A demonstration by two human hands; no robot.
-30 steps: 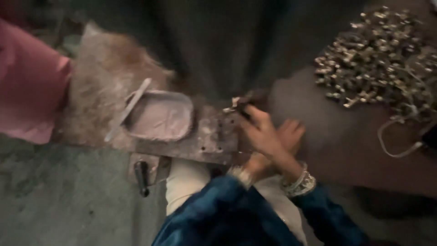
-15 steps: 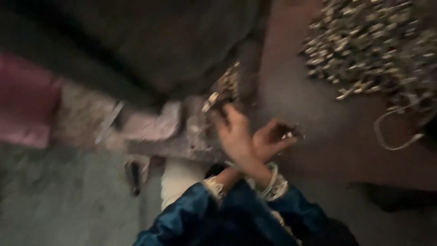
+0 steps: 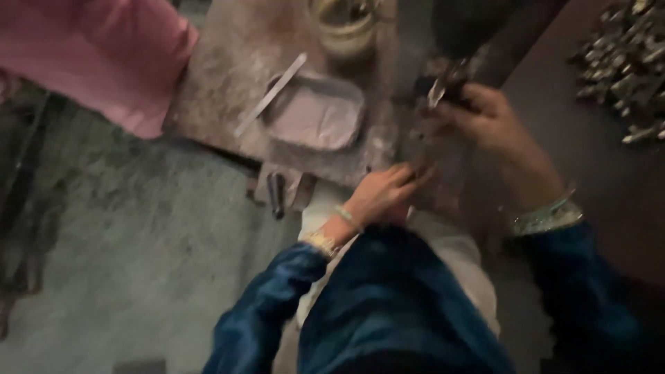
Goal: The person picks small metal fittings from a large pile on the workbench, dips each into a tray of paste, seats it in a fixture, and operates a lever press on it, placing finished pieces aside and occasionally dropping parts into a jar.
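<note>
My right hand (image 3: 488, 118) is shut on a small metal piece (image 3: 438, 86) held over the far side of a low wooden work block (image 3: 228, 90). My left hand (image 3: 384, 194) rests with its fingers on the block's near edge, close to a dark metal part; whether it grips anything is blurred. Both wrists wear bangles and blue sleeves. A shallow grey tray (image 3: 315, 111) of pale powder sits on the block left of my hands, with a flat metal strip (image 3: 270, 93) lying beside it.
A heap of small metal pieces (image 3: 623, 62) lies at the upper right on a dark brown surface. A glass jar (image 3: 346, 28) stands at the block's far edge. Pink cloth (image 3: 97, 55) fills the upper left. A dark tool (image 3: 277, 194) hangs below the block, above the grey floor.
My hands were crossed close together; now they are apart, the right one up at the block's far side, the left at its near edge. The view has swung left and nearer.
</note>
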